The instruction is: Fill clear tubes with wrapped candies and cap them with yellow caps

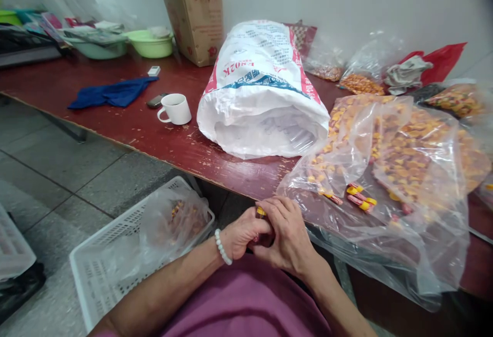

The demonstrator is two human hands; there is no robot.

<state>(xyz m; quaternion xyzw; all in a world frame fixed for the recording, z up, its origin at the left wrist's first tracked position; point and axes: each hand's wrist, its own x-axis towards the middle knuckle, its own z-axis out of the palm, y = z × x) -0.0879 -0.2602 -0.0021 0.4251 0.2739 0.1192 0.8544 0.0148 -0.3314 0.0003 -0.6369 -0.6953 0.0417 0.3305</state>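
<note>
My left hand (242, 231), with a bead bracelet at its wrist, is closed around a small yellow-ended piece (261, 212), its dark and red body partly hidden by the fingers. My right hand (288, 231) curls over the same piece from the right, fingers bent and touching the left hand. Both are held in front of my body, just off the table's near edge. To their right, a few loose red-and-yellow pieces (361, 198) lie on a large clear plastic bag (408, 172) that holds many orange-yellow parts.
A white woven sack (265, 80) lies mouth toward me on the red table (154, 144). Left of it are a white mug (175, 109), blue cloth (111, 94), basins (152, 44) and a cardboard box (202, 18). A white crate (82, 270) with bagged pieces stands below.
</note>
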